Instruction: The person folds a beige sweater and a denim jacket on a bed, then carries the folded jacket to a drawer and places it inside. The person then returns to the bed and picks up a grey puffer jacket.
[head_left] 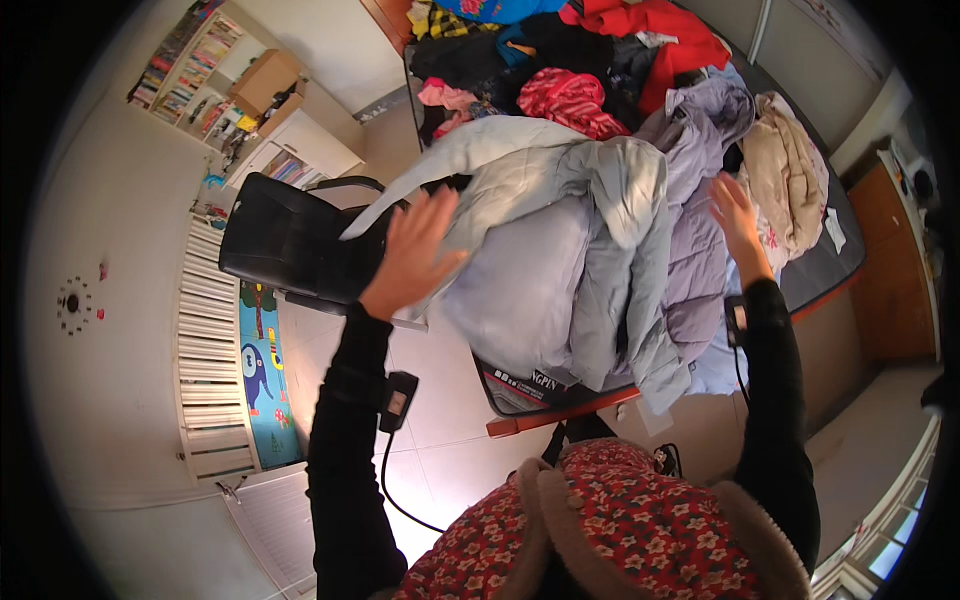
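A pale grey padded coat lies spread over the near edge of the bed, one sleeve stretching out to the left. Parts of it look smeared, as if moving. My left hand is raised at the coat's left side, fingers spread, with nothing in it. On the other side, my right hand is also open and empty, in front of a lilac padded jacket. Whether either hand touches cloth, I cannot tell. A beige garment lies right of the lilac jacket.
Red, black and patterned clothes are heaped on the far part of the bed. A black office chair stands to the left. Beyond it is a shelf unit with an open cardboard box. A wooden cabinet stands at the right.
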